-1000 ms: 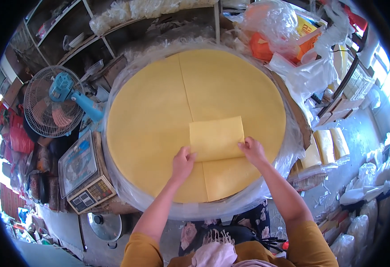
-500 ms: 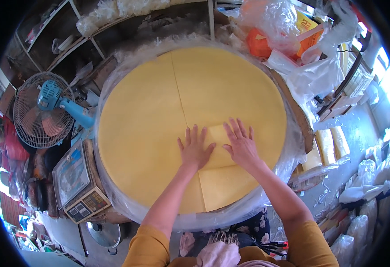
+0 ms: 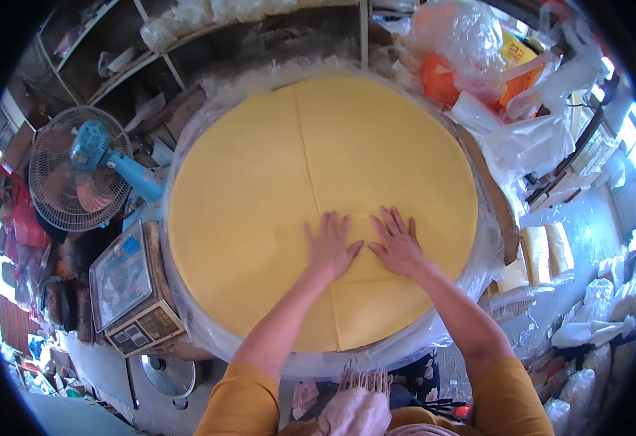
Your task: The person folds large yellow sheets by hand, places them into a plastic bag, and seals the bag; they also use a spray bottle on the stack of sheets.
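Observation:
A large round yellow sheet [image 3: 245,182] lies flat on a round table edged with clear plastic film [image 3: 496,247]. A thin crease or seam [image 3: 307,160] runs from its far edge to its near edge, and a fainter line [image 3: 376,278] crosses its near right part. Flat on the sheet just right of that seam rests my left hand [image 3: 330,248], fingers spread. Beside it, a little to the right, my right hand [image 3: 399,248] also lies spread with its palm down. Both press on the near half of the sheet, and neither grips anything.
On the left stand a blue fan [image 3: 89,156] and a weighing scale [image 3: 125,272], with a glass lid [image 3: 171,374] below. Plastic bags [image 3: 470,51] crowd the far right. Wrapped yellow packs [image 3: 536,254] lie at the right, and shelves [image 3: 165,62] line the back.
My left hand has slid slightly right and nearer; my right hand has shifted slightly nearer. The near right part of the sheet looks flatter. The whole view has moved a little.

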Demonstrator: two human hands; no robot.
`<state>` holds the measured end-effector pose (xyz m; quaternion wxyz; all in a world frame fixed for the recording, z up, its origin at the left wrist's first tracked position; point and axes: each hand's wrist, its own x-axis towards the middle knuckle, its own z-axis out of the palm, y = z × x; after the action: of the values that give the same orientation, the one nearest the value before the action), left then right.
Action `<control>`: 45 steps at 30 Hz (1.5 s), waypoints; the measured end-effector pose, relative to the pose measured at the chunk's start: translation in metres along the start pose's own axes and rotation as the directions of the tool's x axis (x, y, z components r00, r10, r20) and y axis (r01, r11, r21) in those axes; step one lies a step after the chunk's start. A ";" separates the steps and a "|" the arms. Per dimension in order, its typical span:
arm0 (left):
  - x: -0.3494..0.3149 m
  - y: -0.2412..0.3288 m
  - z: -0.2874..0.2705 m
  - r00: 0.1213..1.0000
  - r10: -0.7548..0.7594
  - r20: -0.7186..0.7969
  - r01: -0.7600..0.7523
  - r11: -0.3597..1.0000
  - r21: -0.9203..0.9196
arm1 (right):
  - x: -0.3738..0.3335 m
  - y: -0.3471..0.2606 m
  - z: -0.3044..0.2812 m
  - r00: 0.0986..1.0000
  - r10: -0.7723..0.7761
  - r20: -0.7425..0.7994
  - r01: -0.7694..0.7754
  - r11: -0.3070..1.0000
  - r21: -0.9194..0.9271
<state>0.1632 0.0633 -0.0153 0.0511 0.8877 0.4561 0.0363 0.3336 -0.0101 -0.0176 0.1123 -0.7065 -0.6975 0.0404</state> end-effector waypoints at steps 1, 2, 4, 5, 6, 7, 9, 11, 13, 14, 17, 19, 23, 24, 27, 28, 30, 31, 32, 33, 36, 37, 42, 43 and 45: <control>0.000 -0.001 -0.005 0.999 0.028 0.031 -0.027 0.999 -0.020 | -0.003 0.002 -0.003 1.000 0.003 0.025 -0.006 0.996 0.092; 0.001 -0.002 -0.010 0.999 0.032 0.014 -0.032 0.999 -0.015 | -0.009 0.004 -0.006 1.000 0.001 0.008 -0.002 0.996 0.086; -0.001 0.000 -0.044 0.989 -0.060 0.138 0.073 0.993 -0.090 | -0.027 0.004 -0.009 0.974 0.187 -0.124 -0.129 0.919 0.373; -0.002 -0.006 -0.049 0.989 -0.066 0.134 0.079 0.993 -0.093 | -0.038 0.006 -0.010 0.976 0.179 -0.124 -0.122 0.921 0.369; -0.005 -0.019 -0.056 0.953 -0.074 0.293 0.143 0.964 -0.224 | -0.047 0.006 -0.011 0.967 0.203 -0.153 -0.110 0.876 0.471; -0.007 -0.031 -0.058 0.896 -0.048 0.442 0.219 0.913 -0.343 | -0.054 0.009 -0.010 0.956 0.234 -0.179 -0.095 0.820 0.564; -0.029 -0.060 -0.042 0.948 -0.063 0.312 0.234 0.802 -0.550 | -0.072 0.024 -0.004 0.944 0.257 -0.206 -0.112 0.838 0.534; -0.056 -0.085 -0.045 0.974 -0.130 0.184 0.224 0.650 -0.727 | -0.090 0.018 -0.015 0.928 0.362 -0.092 -0.154 0.596 0.788; -0.085 -0.104 -0.072 0.962 -0.256 0.094 0.188 0.374 -0.908 | -0.113 0.046 -0.012 0.933 0.359 -0.042 -0.204 0.618 0.759; -0.102 -0.123 -0.078 0.929 -0.369 0.004 0.148 0.364 -0.920 | -0.121 0.044 -0.022 0.922 0.388 0.014 -0.256 0.578 0.775; -0.155 -0.184 -0.112 0.815 -0.573 -0.080 -0.034 0.090 -0.995 | -0.141 0.039 -0.036 0.916 0.401 -0.001 -0.233 0.534 0.813; -0.187 -0.221 -0.135 0.668 -0.727 -0.156 -0.066 0.151 -0.986 | -0.152 0.039 -0.038 0.913 0.407 0.017 -0.249 0.525 0.814; -0.246 -0.341 -0.127 0.418 -0.874 -0.249 -0.070 0.242 -0.968 | -0.163 0.030 -0.041 0.908 0.411 0.085 -0.302 0.496 0.814; -0.267 -0.376 -0.121 0.407 -0.877 -0.256 -0.099 0.236 -0.967 | -0.161 0.027 -0.039 0.921 0.378 0.093 -0.280 0.477 0.833; -0.289 -0.430 -0.121 0.269 -0.955 -0.124 0.149 0.169 -0.974 | -0.159 0.015 -0.038 0.958 0.281 0.055 -0.185 0.463 0.867; -0.302 -0.451 -0.121 0.169 -0.977 -0.128 0.237 0.167 -0.957 | -0.154 -0.003 -0.043 0.967 0.246 0.072 -0.189 0.495 0.848; -0.319 -0.487 -0.112 0.315 -0.949 -0.026 0.261 0.113 -0.959 | -0.143 -0.046 -0.052 0.975 0.197 0.105 -0.200 0.562 0.802; -0.306 -0.470 -0.113 0.142 -0.920 -0.366 0.630 0.369 -0.683 | -0.141 -0.062 -0.056 0.979 0.163 0.119 -0.199 0.671 0.715; -0.294 -0.445 -0.118 0.130 -0.707 -0.695 0.892 0.390 -0.229 | -0.141 -0.072 -0.054 0.999 0.044 0.018 -0.046 0.816 0.577; -0.281 -0.406 -0.127 0.275 -0.625 -0.731 0.802 0.569 -0.184 | -0.140 -0.090 -0.058 1.000 0.007 -0.011 0.000 0.857 0.515; -0.246 -0.241 -0.140 0.647 -0.527 -0.552 0.293 0.840 -0.457 | -0.134 -0.118 -0.029 0.990 -0.134 -0.034 0.135 0.886 0.443; -0.240 -0.210 -0.122 0.782 -0.491 -0.384 0.269 0.822 -0.502 | -0.132 -0.126 -0.021 0.966 -0.245 -0.080 0.258 0.907 0.333; -0.256 -0.095 -0.051 0.878 0.332 -0.344 -0.439 0.846 -0.303 | -0.123 -0.158 0.000 0.871 -0.488 -0.065 0.491 0.870 0.049; -0.260 -0.081 -0.046 0.876 0.379 -0.297 -0.466 0.823 -0.325 | -0.123 -0.160 0.002 0.866 -0.498 -0.039 0.498 0.867 0.006; -0.272 -0.074 -0.025 0.894 0.379 -0.241 -0.442 0.838 -0.320 | -0.121 -0.162 0.003 0.862 -0.507 -0.013 0.507 0.861 -0.036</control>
<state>-0.0573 -0.1142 -0.0040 0.1683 0.9331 0.2423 0.2055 0.1719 -0.1302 0.0023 0.1153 -0.5005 -0.8580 -0.0092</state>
